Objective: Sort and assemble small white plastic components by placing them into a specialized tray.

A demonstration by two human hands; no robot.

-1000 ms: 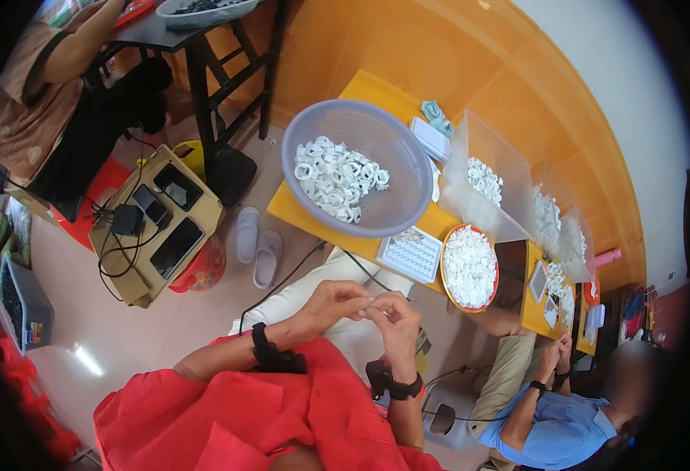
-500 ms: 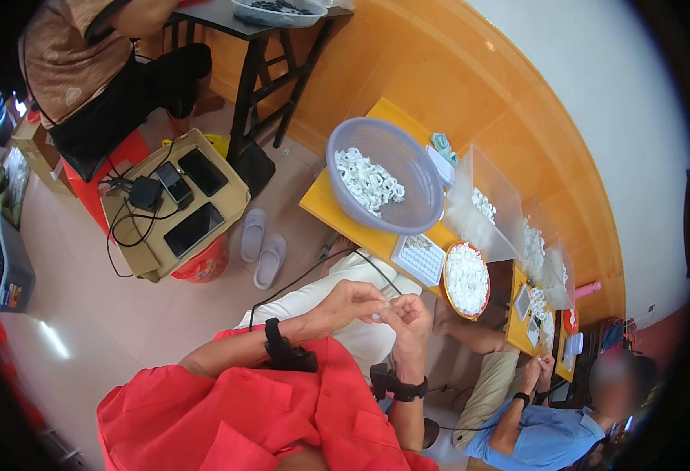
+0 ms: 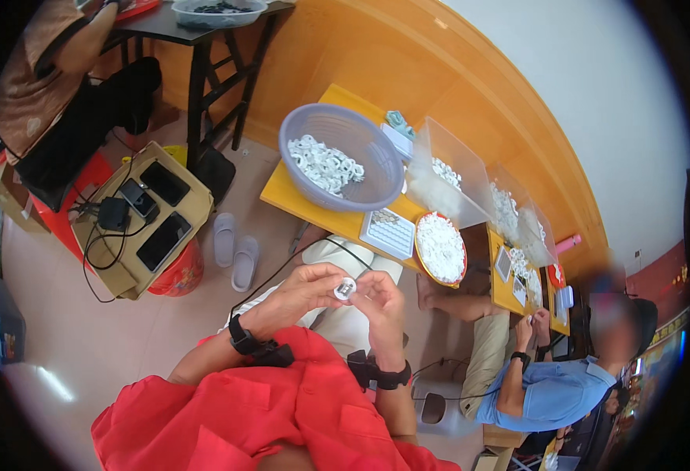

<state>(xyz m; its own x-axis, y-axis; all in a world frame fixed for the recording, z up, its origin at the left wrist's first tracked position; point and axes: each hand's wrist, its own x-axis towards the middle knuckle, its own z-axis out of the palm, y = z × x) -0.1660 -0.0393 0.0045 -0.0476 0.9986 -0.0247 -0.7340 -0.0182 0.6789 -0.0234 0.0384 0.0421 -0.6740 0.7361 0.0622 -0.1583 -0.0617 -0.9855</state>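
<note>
Over my lap, my left hand pinches a small round white plastic part with metallic pieces in its middle. My right hand is close against the right side of that part, its fingers curled together. Whatever those right fingertips hold is hidden or too small to make out. Ahead on the yellow table stands a grey-purple basket with many white ring-like parts. Beside it lie a white compartment tray and an orange-red bowl heaped with small white pieces.
Clear plastic bins stand behind the bowl. A co-worker in a blue shirt sits to the right; another person sits far left by a black table. A cardboard tray with phones and slippers are at left. A cable crosses my lap.
My hands have turned the small white part so its round face shows, and the right hand has shifted slightly away from the left. The whole view has swung a little to the right.
</note>
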